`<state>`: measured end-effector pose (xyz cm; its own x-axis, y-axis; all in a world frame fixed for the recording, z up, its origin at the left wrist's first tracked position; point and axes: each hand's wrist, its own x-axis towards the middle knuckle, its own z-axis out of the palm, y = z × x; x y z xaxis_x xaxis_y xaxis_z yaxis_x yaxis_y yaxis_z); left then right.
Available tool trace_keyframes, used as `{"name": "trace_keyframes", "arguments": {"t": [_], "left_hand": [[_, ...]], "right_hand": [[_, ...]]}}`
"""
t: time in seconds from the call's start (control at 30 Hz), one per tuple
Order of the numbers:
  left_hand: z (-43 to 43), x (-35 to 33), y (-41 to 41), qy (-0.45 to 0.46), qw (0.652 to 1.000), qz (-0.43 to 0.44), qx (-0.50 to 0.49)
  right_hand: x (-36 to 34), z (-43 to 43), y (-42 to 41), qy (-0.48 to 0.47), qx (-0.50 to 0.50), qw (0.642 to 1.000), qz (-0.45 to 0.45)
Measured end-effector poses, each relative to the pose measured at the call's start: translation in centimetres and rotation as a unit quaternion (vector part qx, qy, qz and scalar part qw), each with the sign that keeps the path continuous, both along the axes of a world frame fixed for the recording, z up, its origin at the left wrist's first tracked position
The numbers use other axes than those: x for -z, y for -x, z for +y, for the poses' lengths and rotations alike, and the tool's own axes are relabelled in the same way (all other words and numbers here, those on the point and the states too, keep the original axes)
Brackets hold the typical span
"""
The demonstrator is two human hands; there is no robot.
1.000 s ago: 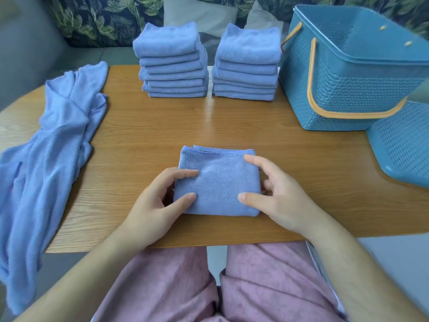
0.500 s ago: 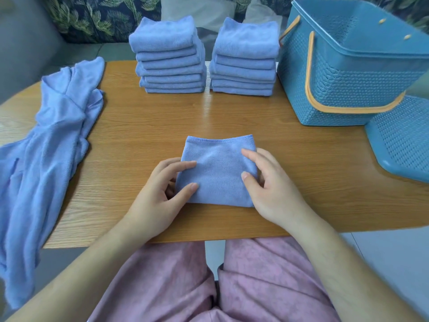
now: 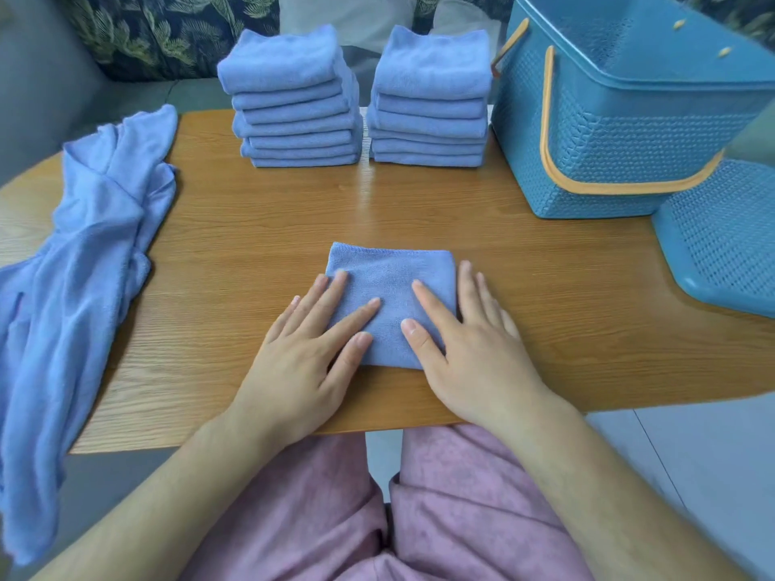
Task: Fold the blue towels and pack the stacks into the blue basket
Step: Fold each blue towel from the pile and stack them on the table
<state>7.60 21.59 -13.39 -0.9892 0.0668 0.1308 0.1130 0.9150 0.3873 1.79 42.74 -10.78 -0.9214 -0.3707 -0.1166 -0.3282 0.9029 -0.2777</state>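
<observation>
**Flattening one more towel, packing not yet begun**

Widest thing first: the wooden table [image 3: 251, 228], and it carries the whole job. Over at nine o'clock sprawls the heap of unfolded blue towels [image 3: 84, 245], draped off the table's left edge. That's the folding left to do, and how many cloths are in it I can't tell.

Up at two o'clock stands the blue basket [image 3: 629, 161], orange handle down against its side. No towel shows in the part of its inside we can see, so I'd judge the packing hasn't started. At three o'clock sits a second blue plastic piece [image 3: 721, 245] with the same woven pattern; lid or another basket, can't say.

At twelve o'clock, the finished work: the left stack [image 3: 293, 102] and the right stack [image 3: 432, 102], side by side, nearly touching, each several towels high and tidy.

Now down to six o'clock, near the table's front edge: the folded towel [image 3: 390, 278], a neat square lying flat. The left hand [image 3: 310, 350] lies on its left part, fingers straight and spread, pressing. The right hand [image 3: 465, 341] mirrors it on the right, fingers straight, some on the cloth and some on the wood just beside. Nothing gripped, nothing pinched.

My read: this one's folded and ready for a stack, then the heap, then the basket.
</observation>
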Motion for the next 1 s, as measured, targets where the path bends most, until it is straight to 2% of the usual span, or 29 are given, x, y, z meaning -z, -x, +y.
{"name": "trace_keyframes", "arguments": {"t": [0.07, 0.2, 0.3, 0.4, 0.5, 0.73, 1.0], "left_hand": [[0.0, 0.0, -0.1, 0.008, 0.999, -0.013, -0.05], [0.4, -0.3, -0.2, -0.011, 0.997, -0.007, -0.071], [0.2, -0.6, -0.1, -0.059, 0.996, -0.007, -0.066], [0.1, -0.8, 0.0, -0.103, 0.992, 0.007, -0.066], [0.6, -1.2, 0.5, -0.191, 0.98, 0.033, -0.046], [0.9, -3.2, 2.9, -0.303, 0.95, 0.071, -0.033], [0.1, -12.1, 16.7, -0.306, 0.944, 0.115, -0.036]], "right_hand": [[0.2, -0.1, -0.1, -0.018, 0.038, 0.998, -0.04], [0.3, -0.9, -0.5, 0.019, 0.009, 1.0, -0.008], [0.3, -1.2, -0.4, 0.152, 0.012, 0.988, -0.027], [0.3, -1.3, -0.2, 0.289, 0.025, 0.957, -0.027], [0.3, -1.4, -0.2, 0.354, 0.04, 0.934, -0.028], [-1.1, -1.1, 2.0, 0.42, 0.067, 0.905, -0.011], [-10.5, -2.4, 16.0, 0.403, 0.041, 0.91, 0.093]]}}
